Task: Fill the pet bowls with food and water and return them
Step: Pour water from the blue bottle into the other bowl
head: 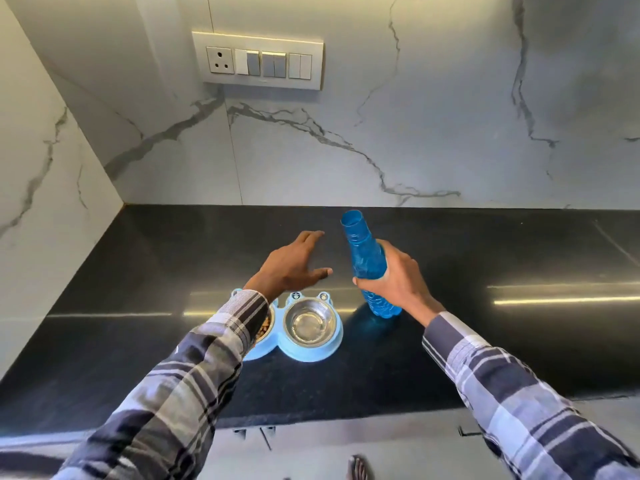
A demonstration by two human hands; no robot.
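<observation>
1. Nearest you, your two plaid sleeves (pixel 180 386) reach out over the front edge of the black worktop (pixel 519 341).
2. Just past that edge sits the light blue double pet feeder (pixel 311 351). Its right steel bowl (pixel 309 322) looks to hold clear water; your left sleeve covers most of the left bowl (pixel 266 326), where brown kibble shows.
3. Right of the feeder, your right hand (pixel 398 275) has its grip wrapped round the middle of the blue bottle (pixel 367 261). The bottle is uncapped and tilts left, its base at or just above the worktop, near the feeder but apart from it.
4. Your left hand (pixel 294 265) hovers beyond the feeder, palm down, its grip spread wide and holding nothing.
5. Farthest off, a switch panel (pixel 258 60) is mounted on the marble wall (pixel 450 116).
</observation>
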